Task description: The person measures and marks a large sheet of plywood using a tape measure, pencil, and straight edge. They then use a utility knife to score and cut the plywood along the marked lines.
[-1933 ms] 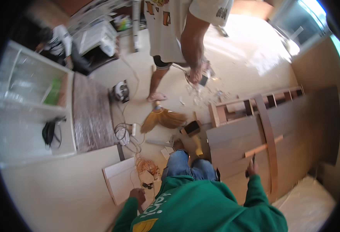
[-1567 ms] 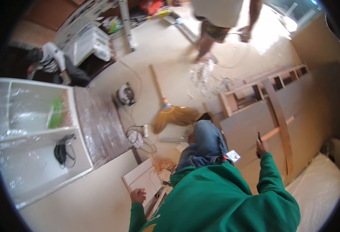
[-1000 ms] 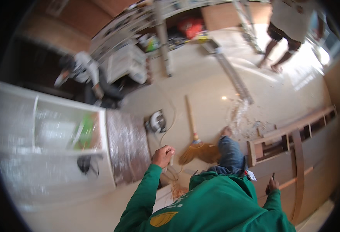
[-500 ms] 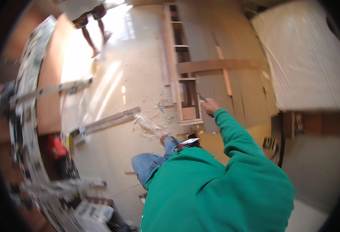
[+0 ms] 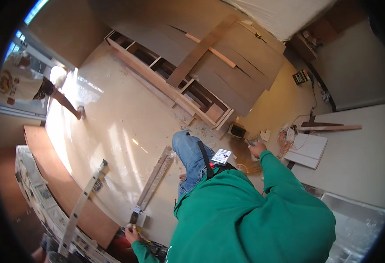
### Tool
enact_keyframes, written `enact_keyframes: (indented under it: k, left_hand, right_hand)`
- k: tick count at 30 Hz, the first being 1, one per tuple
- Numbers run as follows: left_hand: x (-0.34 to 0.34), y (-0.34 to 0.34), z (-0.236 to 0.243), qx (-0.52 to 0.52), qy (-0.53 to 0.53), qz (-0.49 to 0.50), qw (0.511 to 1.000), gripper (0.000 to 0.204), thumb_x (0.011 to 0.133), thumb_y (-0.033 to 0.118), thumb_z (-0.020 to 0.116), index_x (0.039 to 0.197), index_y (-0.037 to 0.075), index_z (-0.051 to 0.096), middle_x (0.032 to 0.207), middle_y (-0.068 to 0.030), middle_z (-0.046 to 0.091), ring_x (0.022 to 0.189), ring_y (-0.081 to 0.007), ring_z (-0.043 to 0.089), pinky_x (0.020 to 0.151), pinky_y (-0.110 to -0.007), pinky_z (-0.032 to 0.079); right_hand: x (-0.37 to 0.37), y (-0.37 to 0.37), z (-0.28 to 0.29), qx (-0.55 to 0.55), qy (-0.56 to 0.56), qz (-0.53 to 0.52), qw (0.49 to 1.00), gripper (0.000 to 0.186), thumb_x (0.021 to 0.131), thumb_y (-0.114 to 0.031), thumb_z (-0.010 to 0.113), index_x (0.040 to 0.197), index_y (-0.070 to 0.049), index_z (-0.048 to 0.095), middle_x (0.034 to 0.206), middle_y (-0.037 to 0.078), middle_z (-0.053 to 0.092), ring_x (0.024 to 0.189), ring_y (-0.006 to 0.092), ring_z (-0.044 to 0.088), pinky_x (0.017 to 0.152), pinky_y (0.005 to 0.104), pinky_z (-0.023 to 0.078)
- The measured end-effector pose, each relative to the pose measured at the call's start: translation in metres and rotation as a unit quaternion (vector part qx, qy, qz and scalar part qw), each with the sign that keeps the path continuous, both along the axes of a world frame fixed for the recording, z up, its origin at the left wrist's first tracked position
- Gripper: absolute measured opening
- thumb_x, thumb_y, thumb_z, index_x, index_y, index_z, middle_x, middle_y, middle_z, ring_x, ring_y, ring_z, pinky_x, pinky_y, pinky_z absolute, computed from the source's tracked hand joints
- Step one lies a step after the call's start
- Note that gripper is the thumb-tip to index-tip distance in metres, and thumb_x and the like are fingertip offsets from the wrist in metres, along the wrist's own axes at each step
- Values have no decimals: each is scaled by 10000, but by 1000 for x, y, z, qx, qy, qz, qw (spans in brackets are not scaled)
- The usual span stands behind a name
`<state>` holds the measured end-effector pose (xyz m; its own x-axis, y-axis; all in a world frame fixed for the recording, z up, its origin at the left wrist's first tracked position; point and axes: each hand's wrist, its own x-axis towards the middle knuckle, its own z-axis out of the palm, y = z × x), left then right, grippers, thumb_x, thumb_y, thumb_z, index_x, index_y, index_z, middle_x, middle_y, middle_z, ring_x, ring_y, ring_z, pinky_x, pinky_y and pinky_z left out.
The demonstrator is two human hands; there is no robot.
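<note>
My right hand, in a green sleeve, is closed around a small, dark, slim tool whose kind I cannot make out. Beside it are a dark open box and a bundle of pale cord. Low on the left, my left hand has its fingers curled at the near end of a long worn board. Something small and yellowish shows by those fingers, too small to name. Ahead lies a long narrow wooden frame with crosspieces, against grey-brown panels.
A brown plank crosses the panels, near a yellow tape measure. White boards lie at right. At left are a metal bar, a curved reddish-brown sheet and another person standing by the window.
My view has turned to the right. My right hand has moved from the wooden frame's near end to beside the dark box. My left hand has come into view low on the left.
</note>
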<state>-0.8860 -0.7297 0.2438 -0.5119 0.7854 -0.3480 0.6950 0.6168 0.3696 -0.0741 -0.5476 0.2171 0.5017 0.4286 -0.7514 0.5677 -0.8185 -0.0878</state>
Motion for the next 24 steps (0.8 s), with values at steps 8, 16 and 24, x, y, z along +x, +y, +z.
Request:
enact_keyframes:
  k: [8,16,24]
  left_hand:
    - [31,519,102,237,-111,-236,936,275,1023,239,665,898,-5,646,739,-32,589,701,-106,543,660,-277,460]
    - [129,692,72,-33,-47,-480,875,352,818,233,838,1115,102,701,1081,-148,656,933,-316,626,793,-398,528]
    - [173,715,29,-174,-33,-720,671,160,796,308,777,924,211,775,1020,-77,715,1027,-316,630,888,-493,480]
  right_hand:
    - [-90,-7,-38,-76,41,-169,982,422,964,-365,594,1018,43,685,687,145,664,526,244,642,511,410,537]
    - [-177,182,-24,144,16,-108,984,366,887,-321,677,990,30,670,912,260,702,907,426,700,820,480,543]
    - [-235,288,67,256,-59,-299,917,323,884,-304,687,958,7,641,928,261,690,925,446,681,818,487,533]
